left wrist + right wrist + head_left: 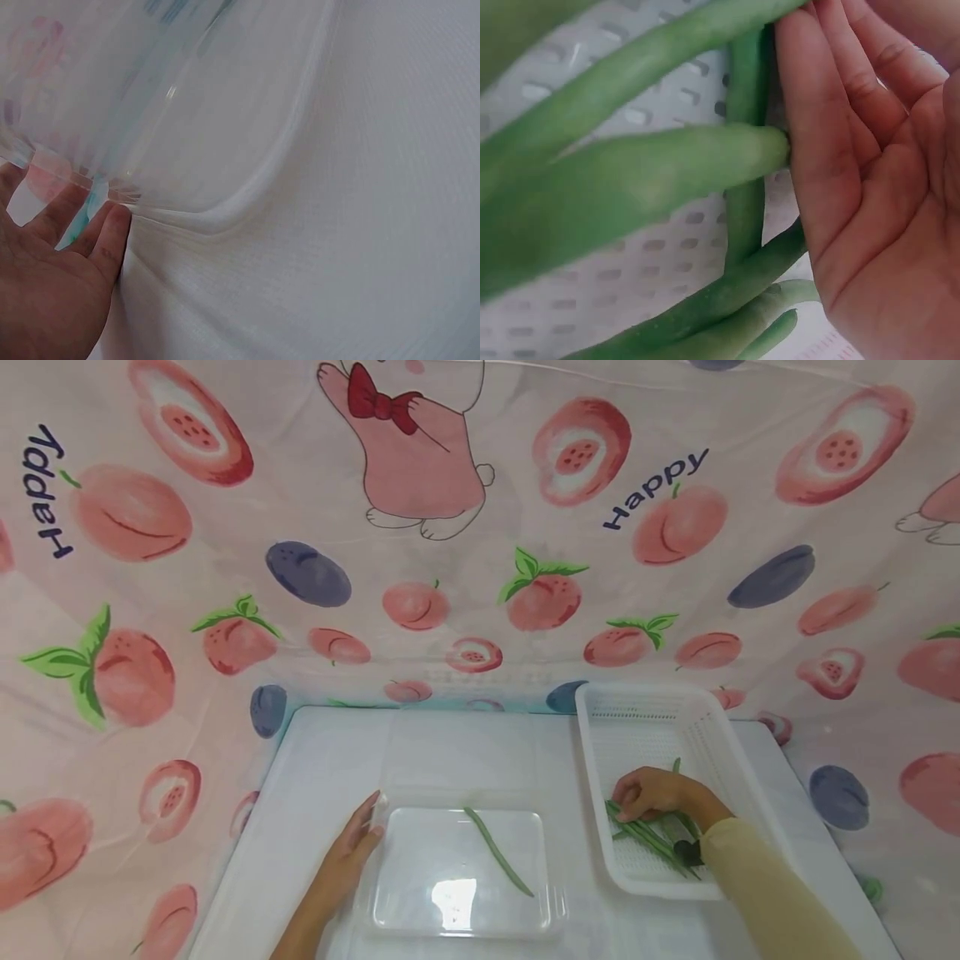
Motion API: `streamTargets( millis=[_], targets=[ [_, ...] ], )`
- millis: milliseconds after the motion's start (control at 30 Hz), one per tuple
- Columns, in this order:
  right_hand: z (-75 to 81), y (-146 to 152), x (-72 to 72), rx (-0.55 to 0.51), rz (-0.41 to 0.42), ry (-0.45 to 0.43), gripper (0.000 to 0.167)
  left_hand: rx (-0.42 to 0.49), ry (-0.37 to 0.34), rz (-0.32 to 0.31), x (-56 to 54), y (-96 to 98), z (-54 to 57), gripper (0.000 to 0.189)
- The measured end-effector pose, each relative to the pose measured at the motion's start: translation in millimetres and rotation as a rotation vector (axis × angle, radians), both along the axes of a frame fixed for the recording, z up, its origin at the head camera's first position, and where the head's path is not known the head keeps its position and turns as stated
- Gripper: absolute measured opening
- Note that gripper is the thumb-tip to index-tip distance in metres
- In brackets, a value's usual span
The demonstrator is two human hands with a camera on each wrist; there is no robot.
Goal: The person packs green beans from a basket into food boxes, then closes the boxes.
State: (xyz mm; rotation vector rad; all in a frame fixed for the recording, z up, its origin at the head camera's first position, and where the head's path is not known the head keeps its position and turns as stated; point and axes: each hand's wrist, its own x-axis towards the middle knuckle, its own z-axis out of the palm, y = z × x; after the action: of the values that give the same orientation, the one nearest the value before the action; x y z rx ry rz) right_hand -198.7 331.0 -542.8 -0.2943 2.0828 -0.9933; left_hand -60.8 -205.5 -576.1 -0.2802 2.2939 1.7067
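Note:
My left hand (350, 852) is at the left side of a clear plastic box (420, 935), its fingers (111, 232) fairly straight against the rim. One long green bean (498, 852) lies slanted within the box's outline. Over at the right, my right hand (656, 793) is down in a white perforated basket (592, 760), among several green beans (652, 839). Its fingers are bent, and the tips pinch a green bean (660, 56) near one end. The thumb's contact is hidden in the right wrist view.
Both containers stand on a white table (337, 743), the basket to the right of the box. A cloth (465, 568) printed with peaches hangs behind and along both sides. A small dark device (688, 852) sits at my right wrist.

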Motion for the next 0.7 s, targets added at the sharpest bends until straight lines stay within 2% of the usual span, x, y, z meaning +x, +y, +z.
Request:
streamTargets(
  millis=[167,333,500,700],
  targets=[
    [2.0,3,0.1,-0.016,-0.017,-0.010,0.027,-0.004,0.010,0.000,-0.7,2.0,0.1,0.056],
    [7.3,3,1.5,0.001,-0.093,0.014,0.032,-0.004,0.024,-0.007,-0.5,1.6,-0.5,0.057],
    [11.8,6,2.6,0.000,-0.154,0.010,0.037,-0.005,0.002,0.002,0.5,0.7,-1.4,0.058],
    [17.9,13,6.0,-0.037,-0.233,0.029,0.041,-0.007,-0.004,-0.001,2.0,1.9,-0.3,0.060]
  ],
)
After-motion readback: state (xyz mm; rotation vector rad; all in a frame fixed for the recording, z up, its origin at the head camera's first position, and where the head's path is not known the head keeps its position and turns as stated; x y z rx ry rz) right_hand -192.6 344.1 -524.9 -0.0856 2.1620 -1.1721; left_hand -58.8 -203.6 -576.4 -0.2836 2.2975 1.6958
